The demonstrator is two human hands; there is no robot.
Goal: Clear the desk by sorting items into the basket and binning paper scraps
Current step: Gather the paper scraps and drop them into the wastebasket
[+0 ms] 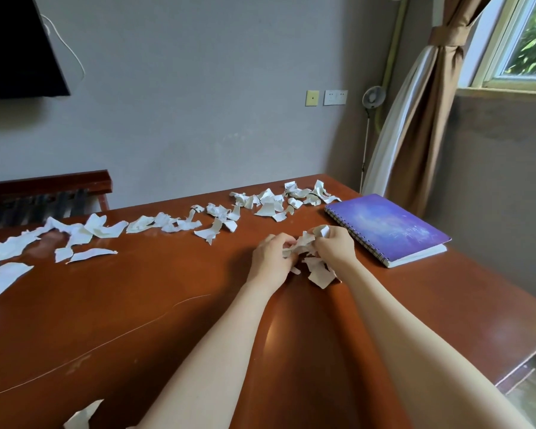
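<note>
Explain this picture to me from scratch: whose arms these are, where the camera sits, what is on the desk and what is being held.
There is no machine here. The single picture comes from a wide-angle camera worn on a person's head, looking forward and down, so the two bare arms reaching in from the bottom are that person's own.

The left hand and right hand meet over a brown wooden desk. Together they are gathering a bunch of torn paper scraps; some sit crumpled in the right hand, others lie just beneath on the desk.

Many more white paper scraps lie in a loose band across the far side of the desk, from the left edge to the back right corner. A closed purple spiral notebook lies flat to the right of the hands.

No basket or bin is visible in this view.
</note>
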